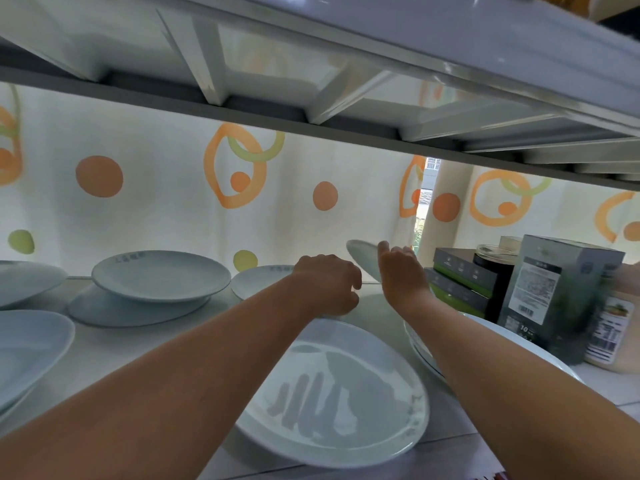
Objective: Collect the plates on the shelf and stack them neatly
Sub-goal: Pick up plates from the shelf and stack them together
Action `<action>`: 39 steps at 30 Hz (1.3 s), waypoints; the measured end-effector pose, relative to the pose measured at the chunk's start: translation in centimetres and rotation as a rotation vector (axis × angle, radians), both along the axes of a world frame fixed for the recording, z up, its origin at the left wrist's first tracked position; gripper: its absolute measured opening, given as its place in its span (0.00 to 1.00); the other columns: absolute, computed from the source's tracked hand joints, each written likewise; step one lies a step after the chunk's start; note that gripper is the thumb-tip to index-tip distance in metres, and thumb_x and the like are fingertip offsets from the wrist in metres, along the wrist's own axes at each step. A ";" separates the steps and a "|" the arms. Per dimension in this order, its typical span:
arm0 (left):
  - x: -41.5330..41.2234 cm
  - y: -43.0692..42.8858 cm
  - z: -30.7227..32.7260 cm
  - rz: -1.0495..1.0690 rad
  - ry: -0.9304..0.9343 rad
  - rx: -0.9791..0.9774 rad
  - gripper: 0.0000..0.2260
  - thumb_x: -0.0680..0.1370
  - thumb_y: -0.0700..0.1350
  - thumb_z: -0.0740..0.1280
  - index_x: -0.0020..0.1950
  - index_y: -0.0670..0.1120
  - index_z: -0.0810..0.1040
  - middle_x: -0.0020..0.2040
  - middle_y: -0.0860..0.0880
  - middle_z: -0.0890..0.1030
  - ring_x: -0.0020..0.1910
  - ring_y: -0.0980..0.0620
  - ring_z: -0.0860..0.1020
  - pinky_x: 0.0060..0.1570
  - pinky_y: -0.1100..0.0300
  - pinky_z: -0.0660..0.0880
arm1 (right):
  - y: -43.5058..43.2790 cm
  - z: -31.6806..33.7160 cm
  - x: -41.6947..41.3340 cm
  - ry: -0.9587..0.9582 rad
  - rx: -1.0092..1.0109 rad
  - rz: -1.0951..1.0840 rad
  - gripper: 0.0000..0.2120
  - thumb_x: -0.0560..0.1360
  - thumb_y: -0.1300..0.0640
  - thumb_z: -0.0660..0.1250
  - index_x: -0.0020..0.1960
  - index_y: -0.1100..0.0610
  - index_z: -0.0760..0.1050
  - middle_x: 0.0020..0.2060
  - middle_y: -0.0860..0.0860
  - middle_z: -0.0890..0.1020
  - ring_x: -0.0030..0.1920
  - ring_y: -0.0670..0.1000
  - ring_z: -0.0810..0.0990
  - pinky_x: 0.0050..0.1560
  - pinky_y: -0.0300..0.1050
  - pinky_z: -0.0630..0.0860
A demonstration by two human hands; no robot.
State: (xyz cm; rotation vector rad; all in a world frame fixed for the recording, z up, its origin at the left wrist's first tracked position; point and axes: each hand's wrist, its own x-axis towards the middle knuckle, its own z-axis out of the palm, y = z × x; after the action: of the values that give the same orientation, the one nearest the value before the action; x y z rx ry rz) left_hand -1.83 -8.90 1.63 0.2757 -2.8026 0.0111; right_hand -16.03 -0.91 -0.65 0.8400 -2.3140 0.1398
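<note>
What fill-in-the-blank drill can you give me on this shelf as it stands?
1. The right hand holds a small plate that is ____, not lying flat.
2. The left hand has its grip on the big front plate at its ____ rim.
3. The tall grey box stands on the ____ side of the shelf.
Missing words: tilted; far; right.
</note>
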 end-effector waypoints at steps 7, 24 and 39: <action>0.4 0.9 0.2 0.002 0.019 -0.014 0.19 0.78 0.52 0.60 0.69 0.56 0.69 0.67 0.48 0.74 0.66 0.46 0.72 0.63 0.53 0.67 | 2.5 2.0 1.4 0.008 -0.394 0.152 0.15 0.77 0.65 0.60 0.63 0.63 0.67 0.51 0.60 0.81 0.50 0.58 0.81 0.51 0.48 0.78; 1.4 10.9 0.4 -0.188 0.200 -0.142 0.16 0.79 0.45 0.62 0.67 0.54 0.72 0.62 0.49 0.78 0.61 0.47 0.75 0.54 0.57 0.67 | 14.7 4.8 5.7 -0.860 -1.511 0.055 0.19 0.72 0.65 0.59 0.63 0.61 0.71 0.55 0.55 0.76 0.48 0.54 0.76 0.42 0.42 0.76; 1.6 17.8 -2.6 -0.308 0.040 -0.141 0.20 0.78 0.37 0.62 0.67 0.54 0.73 0.61 0.44 0.78 0.58 0.43 0.77 0.49 0.55 0.72 | 23.0 1.4 6.6 -1.015 -1.402 -0.113 0.20 0.75 0.68 0.59 0.66 0.61 0.66 0.60 0.62 0.74 0.56 0.62 0.76 0.50 0.55 0.81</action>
State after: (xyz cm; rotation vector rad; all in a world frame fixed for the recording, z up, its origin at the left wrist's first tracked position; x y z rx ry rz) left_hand -0.22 8.85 -0.98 -0.1881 -2.7569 0.1299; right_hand -9.42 22.10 0.77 -0.2003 -2.1827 2.1944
